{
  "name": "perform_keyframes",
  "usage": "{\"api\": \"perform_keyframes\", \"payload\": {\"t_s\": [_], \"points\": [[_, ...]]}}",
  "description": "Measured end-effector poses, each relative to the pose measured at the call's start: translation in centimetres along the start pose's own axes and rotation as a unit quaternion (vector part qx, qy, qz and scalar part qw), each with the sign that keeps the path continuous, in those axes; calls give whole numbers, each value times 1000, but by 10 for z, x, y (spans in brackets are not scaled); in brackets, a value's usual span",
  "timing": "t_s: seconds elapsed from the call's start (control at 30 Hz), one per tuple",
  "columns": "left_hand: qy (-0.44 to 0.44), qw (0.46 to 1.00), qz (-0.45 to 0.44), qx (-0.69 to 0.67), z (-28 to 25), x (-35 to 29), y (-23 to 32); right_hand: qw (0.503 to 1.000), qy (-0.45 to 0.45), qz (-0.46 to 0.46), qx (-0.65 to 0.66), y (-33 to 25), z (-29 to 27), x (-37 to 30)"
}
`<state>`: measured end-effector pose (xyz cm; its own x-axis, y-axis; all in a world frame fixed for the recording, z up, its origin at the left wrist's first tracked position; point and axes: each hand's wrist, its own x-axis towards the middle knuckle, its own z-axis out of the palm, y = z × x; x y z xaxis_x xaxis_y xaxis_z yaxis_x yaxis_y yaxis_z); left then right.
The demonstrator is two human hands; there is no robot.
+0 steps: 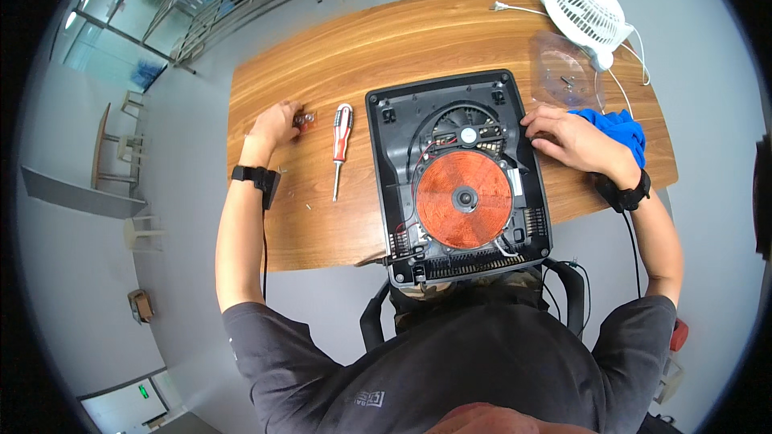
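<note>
Nearest, lying open side up across the near edge of the table [322, 72] and overhanging it: a black housing [394, 149], with a copper-coloured coil [441, 202] in its near half and a dark cooling fan [460, 118] just beyond. To the left, on bare wood, a few loose metal bits [308, 206], possibly screws, too small to be sure of. Slightly farther, between housing and left hand [277, 122]: a red-and-white screwdriver [342, 133], flat, shaft toward the near side, not held.

On the left side, left fingers curled narrow at a small clear-and-reddish object [305, 120]; cannot tell whether gripped or merely touched. At the housing's right rim, right hand [569, 137] with fingers loosely spread, apparently touching, nothing visibly held. Just beside its wrist, a bunched blue cloth [619, 130]; beyond, a clear tray [549, 55] with small dark pieces [568, 82]; at far right, a white fan [587, 12].

Probably in hand: handling small parts at left, beside the opened housing. Next, seemingly called for: a sure pinch on the small object, without tipping the overhanging housing.
</note>
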<state>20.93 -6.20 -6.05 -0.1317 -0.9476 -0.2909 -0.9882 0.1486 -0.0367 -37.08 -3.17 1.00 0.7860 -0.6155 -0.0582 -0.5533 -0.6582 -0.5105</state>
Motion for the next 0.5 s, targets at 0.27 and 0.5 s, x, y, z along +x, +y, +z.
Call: {"api": "perform_keyframes", "payload": {"t_s": [0.27, 0.5], "points": [[-20, 999, 15, 27, -8, 14, 4, 1000, -2, -6, -3, 6, 2, 3], [35, 998, 47, 6, -38, -11, -2, 999, -4, -29, -46, 12, -11, 23]]}}
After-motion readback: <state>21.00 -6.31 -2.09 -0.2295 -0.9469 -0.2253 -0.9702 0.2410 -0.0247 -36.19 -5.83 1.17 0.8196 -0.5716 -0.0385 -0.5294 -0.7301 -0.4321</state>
